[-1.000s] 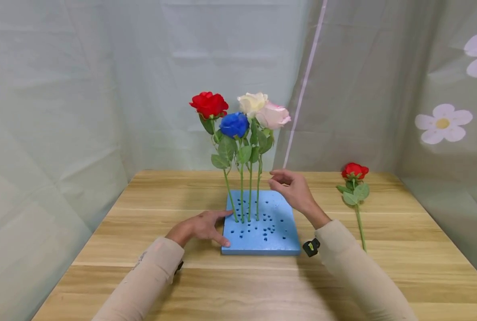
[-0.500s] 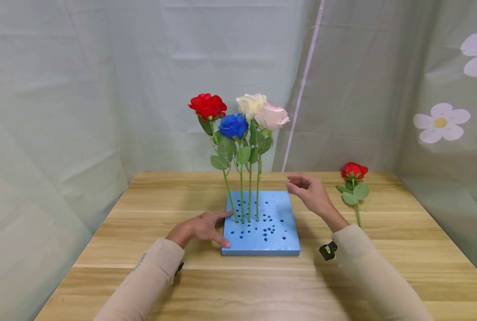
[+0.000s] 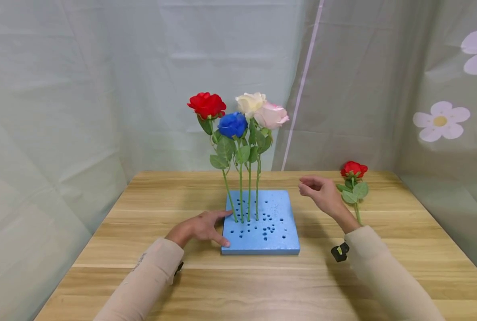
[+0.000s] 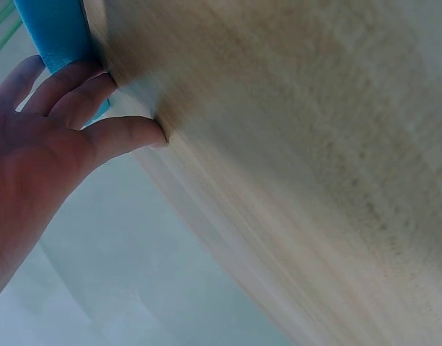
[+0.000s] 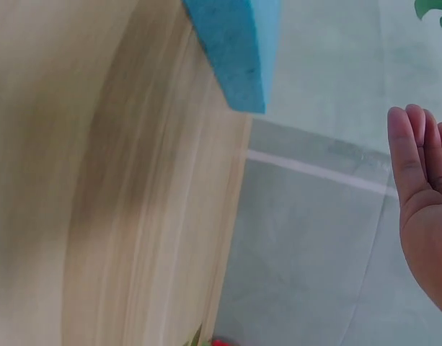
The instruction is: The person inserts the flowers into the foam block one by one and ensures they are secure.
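Note:
A blue foam board (image 3: 258, 243) dotted with holes lies on the table. Four stems would be several: a red rose (image 3: 207, 105), a blue rose (image 3: 232, 125), a cream rose (image 3: 250, 104) and a pale pink rose (image 3: 271, 116) stand in its holes, the red one leaning left. My left hand (image 3: 203, 226) rests at the board's left edge, thumb and fingers spread; the left wrist view shows its fingertips against the blue side. My right hand (image 3: 320, 192) hovers right of the board, holding nothing, fingers loosely bent. Another red rose (image 3: 354, 170) lies on the table beyond it.
The wooden table (image 3: 142, 285) reaches back to a pale cloth curtain (image 3: 206, 49). Grey cloth with printed white flowers (image 3: 442, 121) hangs at the right. Black cameras sit on both wrists, the right one (image 3: 340, 252) plainly visible.
My right hand has moved right, away from the standing roses and past the board's edge, closer to the lying red rose. My left hand stays at the board.

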Tool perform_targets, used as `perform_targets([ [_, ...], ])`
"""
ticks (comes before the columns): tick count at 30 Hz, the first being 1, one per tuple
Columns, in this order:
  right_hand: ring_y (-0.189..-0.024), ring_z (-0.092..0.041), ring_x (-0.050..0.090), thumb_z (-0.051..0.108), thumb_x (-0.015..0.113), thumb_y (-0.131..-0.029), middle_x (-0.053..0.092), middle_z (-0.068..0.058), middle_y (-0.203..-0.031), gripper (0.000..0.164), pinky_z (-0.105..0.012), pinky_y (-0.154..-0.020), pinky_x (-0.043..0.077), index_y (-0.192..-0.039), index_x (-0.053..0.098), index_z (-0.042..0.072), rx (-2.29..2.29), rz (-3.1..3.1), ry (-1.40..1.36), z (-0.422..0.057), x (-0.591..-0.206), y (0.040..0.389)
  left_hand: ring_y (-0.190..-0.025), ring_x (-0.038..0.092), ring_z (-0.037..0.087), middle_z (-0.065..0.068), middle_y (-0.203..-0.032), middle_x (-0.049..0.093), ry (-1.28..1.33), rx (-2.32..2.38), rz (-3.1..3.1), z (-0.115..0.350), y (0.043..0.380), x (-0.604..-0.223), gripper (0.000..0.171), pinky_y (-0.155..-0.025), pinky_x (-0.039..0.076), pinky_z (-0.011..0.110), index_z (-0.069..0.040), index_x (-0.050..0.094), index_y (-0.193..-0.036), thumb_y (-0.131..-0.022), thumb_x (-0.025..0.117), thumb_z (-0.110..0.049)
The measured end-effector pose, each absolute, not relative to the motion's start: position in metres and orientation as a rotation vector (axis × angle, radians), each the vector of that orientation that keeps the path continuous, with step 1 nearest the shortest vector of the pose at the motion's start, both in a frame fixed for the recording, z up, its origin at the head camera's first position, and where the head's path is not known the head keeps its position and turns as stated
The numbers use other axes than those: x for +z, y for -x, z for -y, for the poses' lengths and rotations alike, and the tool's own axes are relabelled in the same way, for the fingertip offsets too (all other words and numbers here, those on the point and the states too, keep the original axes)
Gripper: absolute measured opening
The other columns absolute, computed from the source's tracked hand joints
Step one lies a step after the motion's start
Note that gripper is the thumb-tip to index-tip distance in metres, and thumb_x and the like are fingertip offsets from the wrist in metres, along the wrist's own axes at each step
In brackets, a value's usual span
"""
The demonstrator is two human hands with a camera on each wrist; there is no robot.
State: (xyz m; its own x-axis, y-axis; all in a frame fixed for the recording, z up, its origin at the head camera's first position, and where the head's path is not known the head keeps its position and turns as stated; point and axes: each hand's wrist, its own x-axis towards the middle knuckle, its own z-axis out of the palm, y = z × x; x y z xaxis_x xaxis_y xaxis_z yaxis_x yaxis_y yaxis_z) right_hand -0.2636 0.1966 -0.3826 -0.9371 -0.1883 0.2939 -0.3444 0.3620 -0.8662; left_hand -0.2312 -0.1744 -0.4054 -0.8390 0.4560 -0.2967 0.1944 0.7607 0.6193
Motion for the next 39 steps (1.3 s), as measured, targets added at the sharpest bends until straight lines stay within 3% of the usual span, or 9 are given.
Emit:
perform_targets([
  [11,-0.081,-0.004,0.067,0.008,0.064,-0.098,0.065,-0.033,-0.109,0.034,-0.023,-0.076,0.058,-0.123,0.061,-0.014,1.666,2.446,-0.454,-0.221,-0.393,0.262,-0.145,0.03,0.033,0.013,-0.158,0.036,-0.481,0.817,-2.516,0.174,0.23,-0.405,0.101,-0.115,0.031,0.05,-0.014,0.039,-0.155,-0.072,0.091,-0.038],
  [16,-0.079,-0.003,0.067,0.007,0.064,-0.098,0.066,-0.032,-0.104,0.033,-0.025,-0.075,0.059,-0.122,0.061,-0.015,1.659,2.419,-0.424,-0.231,-0.392,0.26,-0.146,0.03,0.033,0.013,-0.158,0.035,-0.485,0.811,-2.515,0.174,0.23,-0.405,0.101,-0.115,0.031,0.05,-0.014,0.039,-0.155,-0.071,0.091,-0.039],
  [32,-0.083,0.0,0.067,0.02,0.061,-0.101,0.063,-0.03,-0.113,0.044,-0.025,-0.079,0.058,-0.131,0.055,-0.012,1.632,2.521,-0.328,-0.267,-0.397,0.257,-0.146,0.029,0.034,0.014,-0.158,0.035,-0.501,0.826,-2.513,0.174,0.23,-0.405,0.101,-0.115,0.03,0.051,-0.012,0.038,-0.155,-0.072,0.091,-0.036],
  [39,-0.09,-0.01,0.071,0.023,0.06,-0.102,0.06,-0.036,-0.122,0.05,-0.032,-0.083,0.058,-0.133,0.051,-0.016,1.643,2.65,-0.283,-0.287,-0.397,0.254,-0.146,0.029,0.034,0.014,-0.158,0.035,-0.502,0.835,-2.509,0.174,0.231,-0.405,0.101,-0.115,0.03,0.051,-0.012,0.038,-0.155,-0.072,0.091,-0.036],
])
